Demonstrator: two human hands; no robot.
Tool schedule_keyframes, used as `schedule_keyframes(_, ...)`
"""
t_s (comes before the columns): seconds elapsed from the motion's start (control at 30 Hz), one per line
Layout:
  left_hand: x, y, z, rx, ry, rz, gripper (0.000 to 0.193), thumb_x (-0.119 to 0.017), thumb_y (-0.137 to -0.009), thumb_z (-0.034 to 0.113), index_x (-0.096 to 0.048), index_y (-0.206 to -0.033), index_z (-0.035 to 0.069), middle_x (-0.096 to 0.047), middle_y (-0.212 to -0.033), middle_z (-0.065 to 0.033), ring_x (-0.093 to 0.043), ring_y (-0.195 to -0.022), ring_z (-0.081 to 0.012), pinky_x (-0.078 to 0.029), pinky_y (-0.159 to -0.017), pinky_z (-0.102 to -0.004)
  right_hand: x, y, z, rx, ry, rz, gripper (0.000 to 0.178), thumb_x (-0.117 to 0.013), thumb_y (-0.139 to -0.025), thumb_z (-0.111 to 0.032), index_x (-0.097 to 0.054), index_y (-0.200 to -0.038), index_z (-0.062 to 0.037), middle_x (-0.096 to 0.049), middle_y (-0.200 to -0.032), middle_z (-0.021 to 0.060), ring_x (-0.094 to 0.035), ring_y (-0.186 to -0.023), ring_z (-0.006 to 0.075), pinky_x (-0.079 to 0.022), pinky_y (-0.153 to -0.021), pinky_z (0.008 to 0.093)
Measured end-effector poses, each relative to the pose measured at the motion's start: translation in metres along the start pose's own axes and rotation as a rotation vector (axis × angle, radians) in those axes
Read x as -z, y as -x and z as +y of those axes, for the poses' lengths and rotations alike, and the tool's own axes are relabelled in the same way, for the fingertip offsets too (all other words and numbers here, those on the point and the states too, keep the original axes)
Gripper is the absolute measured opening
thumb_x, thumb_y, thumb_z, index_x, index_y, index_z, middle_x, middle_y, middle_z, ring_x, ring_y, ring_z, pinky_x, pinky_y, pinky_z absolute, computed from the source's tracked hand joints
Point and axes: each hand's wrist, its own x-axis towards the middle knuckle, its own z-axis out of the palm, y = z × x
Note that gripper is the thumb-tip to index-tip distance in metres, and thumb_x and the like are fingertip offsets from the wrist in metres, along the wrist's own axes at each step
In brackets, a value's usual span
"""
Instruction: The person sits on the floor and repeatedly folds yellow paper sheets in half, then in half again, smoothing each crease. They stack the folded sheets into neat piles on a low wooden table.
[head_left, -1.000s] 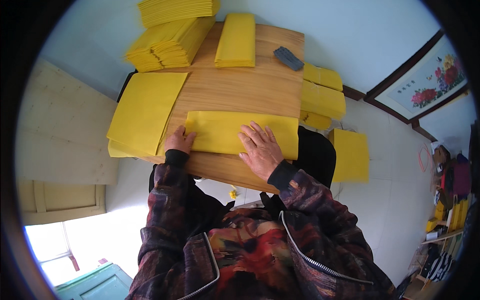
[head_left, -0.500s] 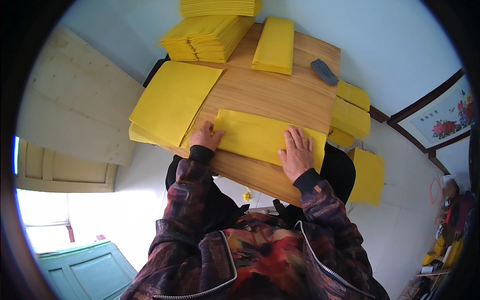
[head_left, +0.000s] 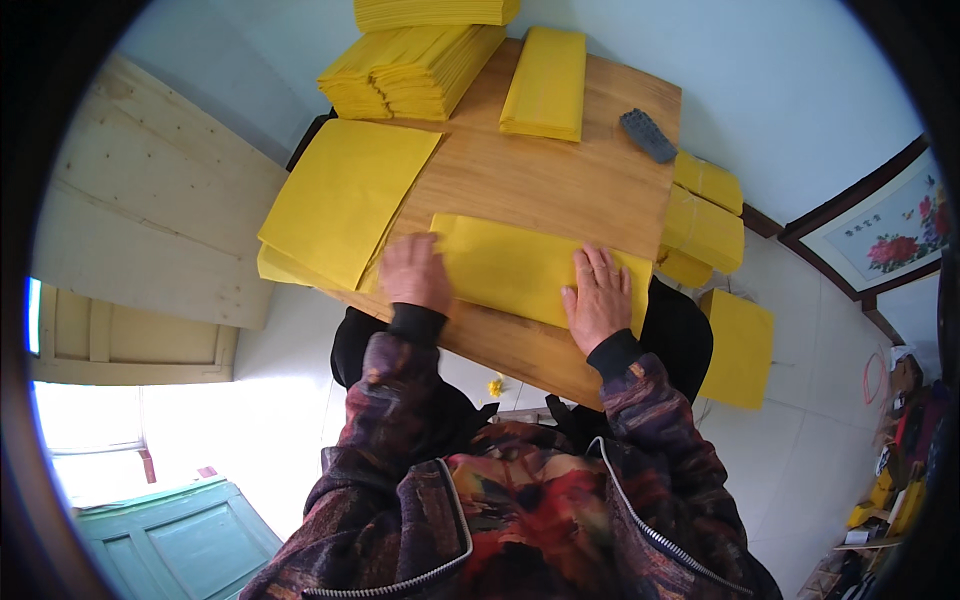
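Observation:
A long strip of folded yellow paper [head_left: 510,262] lies near the front edge of the wooden table [head_left: 500,180]. My right hand [head_left: 600,296] rests flat on its right part, fingers stretched out and slightly spread. At its left end is my left hand [head_left: 414,272], smeared by motion, so its fingers cannot be made out. Left of that hand, larger yellow sheets [head_left: 345,200] are piled at the table's left edge, the lower ones sticking out a little.
Folded yellow stacks [head_left: 415,75] rise at the back left, beside a flat folded pile [head_left: 545,85]. A dark grey block [head_left: 648,136] lies near the right edge. More yellow bundles [head_left: 705,225] stand beyond that edge, and a yellow-topped box [head_left: 738,350] is on the floor.
My left hand has shifted slightly right and turned, its fingers now blurred at the folded paper's left end. My right hand stays on the paper, almost in the same place.

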Motion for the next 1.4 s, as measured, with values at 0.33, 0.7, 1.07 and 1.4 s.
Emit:
schedule_keyframes(0.33, -0.030, 0.013, 0.042, -0.185, 0.046, -0.451, 0.063, -0.052, -0.088, 0.036, -0.033, -0.141, 0.009, -0.027, -0.150, -0.0081, -0.024, -0.139, -0.0251, -0.018, -0.113, -0.0449, 0.000, 0.000, 0.000, 0.001, 0.028, -0.012, 0.058, -0.060, -0.085, -0.028, -0.040, -0.135, -0.0076, -0.034, -0.144, 0.0059, -0.027, -0.135, 0.0257, -0.020, -0.110, 0.0497)
schedule_keyframes(0.7, -0.028, 0.017, 0.005, -0.065, -0.067, -0.414, 0.065, -0.048, -0.088, 0.041, -0.030, -0.144, 0.013, -0.024, -0.152, -0.0060, -0.020, -0.141, -0.0247, -0.015, -0.113, -0.0462, -0.005, -0.004, -0.040, 0.158, 0.000, 0.004, 0.053, -0.055, -0.085, -0.024, -0.044, -0.133, -0.0051, -0.040, -0.142, 0.0101, -0.031, -0.135, 0.0268, -0.020, -0.109, 0.0522)
schedule_keyframes(1.07, -0.032, 0.016, -0.002, -0.094, -0.116, -0.427, 0.065, -0.049, -0.088, 0.041, -0.030, -0.144, 0.012, -0.024, -0.152, -0.0046, -0.021, -0.140, -0.0245, -0.015, -0.112, -0.0469, -0.029, -0.023, -0.054, 0.086, -0.065, -0.073, 0.064, -0.052, -0.088, -0.040, -0.037, -0.138, -0.0016, -0.027, -0.150, 0.0130, -0.020, -0.140, 0.0273, -0.013, -0.113, 0.0491)
schedule_keyframes(1.4, -0.025, 0.012, -0.001, -0.062, -0.081, -0.483, 0.068, -0.050, -0.087, 0.043, -0.029, -0.144, 0.012, -0.024, -0.152, -0.0057, -0.021, -0.140, -0.0250, -0.015, -0.113, -0.0455, 0.004, 0.014, 0.041, -0.099, 0.061, 0.043, 0.079, -0.061, -0.083, -0.043, -0.028, -0.141, -0.0007, -0.022, -0.151, 0.0131, -0.018, -0.140, 0.0310, -0.019, -0.111, 0.0490)
